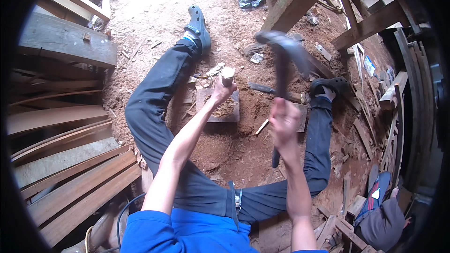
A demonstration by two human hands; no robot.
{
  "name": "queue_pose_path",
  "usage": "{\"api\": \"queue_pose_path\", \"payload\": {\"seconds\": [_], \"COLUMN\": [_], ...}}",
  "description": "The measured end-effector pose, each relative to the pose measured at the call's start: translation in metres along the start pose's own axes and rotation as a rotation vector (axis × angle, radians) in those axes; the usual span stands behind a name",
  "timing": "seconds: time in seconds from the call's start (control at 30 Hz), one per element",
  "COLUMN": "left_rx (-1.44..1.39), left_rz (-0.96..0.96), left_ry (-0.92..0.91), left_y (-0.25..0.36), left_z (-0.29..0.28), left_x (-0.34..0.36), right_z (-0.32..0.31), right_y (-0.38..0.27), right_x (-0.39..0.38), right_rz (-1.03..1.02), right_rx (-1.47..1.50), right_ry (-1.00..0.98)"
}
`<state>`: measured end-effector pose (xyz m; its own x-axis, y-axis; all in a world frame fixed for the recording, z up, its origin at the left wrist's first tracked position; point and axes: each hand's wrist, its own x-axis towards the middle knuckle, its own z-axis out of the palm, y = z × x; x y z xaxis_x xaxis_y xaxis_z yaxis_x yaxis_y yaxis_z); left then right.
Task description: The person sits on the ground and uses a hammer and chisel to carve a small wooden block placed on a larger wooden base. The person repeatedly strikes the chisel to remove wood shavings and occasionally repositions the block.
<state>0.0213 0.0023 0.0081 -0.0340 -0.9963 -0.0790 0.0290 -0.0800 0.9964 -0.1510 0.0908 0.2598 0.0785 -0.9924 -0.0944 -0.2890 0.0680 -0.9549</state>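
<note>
In my right hand (pixel 285 122) is a hammer (pixel 282 72), raised upright, its dark handle gripped low and its metal head smeared by motion. My left hand (pixel 224 91) is closed around what looks like a chisel (pixel 228 73), its pale round handle end pointing up and its blade hidden. Below that hand, a wooden block (pixel 228 115) lies on the ground between my legs, with wood chips on it. A second tool with a dark blade and wooden handle (pixel 295 97) lies to the right of the block. The hammer head is well apart from the chisel.
Curved planks (pixel 61 117) and a thick beam (pixel 70 40) are stacked at the left. A heavy timber frame (pixel 300 0) stands at the far right. Sawdust and scraps (pixel 215 150) cover the ground. Another person (pixel 382 222) is at the lower right.
</note>
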Motion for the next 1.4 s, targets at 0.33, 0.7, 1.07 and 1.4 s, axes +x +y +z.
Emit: {"api": "queue_pose_path", "payload": {"seconds": [0.33,0.7,1.07,1.4], "left_rx": [-0.042,-0.407,-0.285,-0.094], "left_rz": [-0.063,-0.031,-0.064,-0.157], "left_ry": [0.13,0.185,0.125,0.103], "left_y": [0.008,0.018,-0.004,0.001], "left_z": [-0.004,-0.006,0.0,0.002], "left_x": [0.002,0.003,0.003,-0.001], "right_z": [-0.022,0.003,-0.01,-0.042], "right_y": [0.073,0.171,0.142,-0.034], "right_x": [-0.016,-0.061,-0.081,-0.026], "right_rz": [0.493,0.775,0.826,0.25], "right_rx": [0.047,-0.041,0.018,0.042], "right_ry": [-0.177,-0.228,-0.219,-0.047]}}
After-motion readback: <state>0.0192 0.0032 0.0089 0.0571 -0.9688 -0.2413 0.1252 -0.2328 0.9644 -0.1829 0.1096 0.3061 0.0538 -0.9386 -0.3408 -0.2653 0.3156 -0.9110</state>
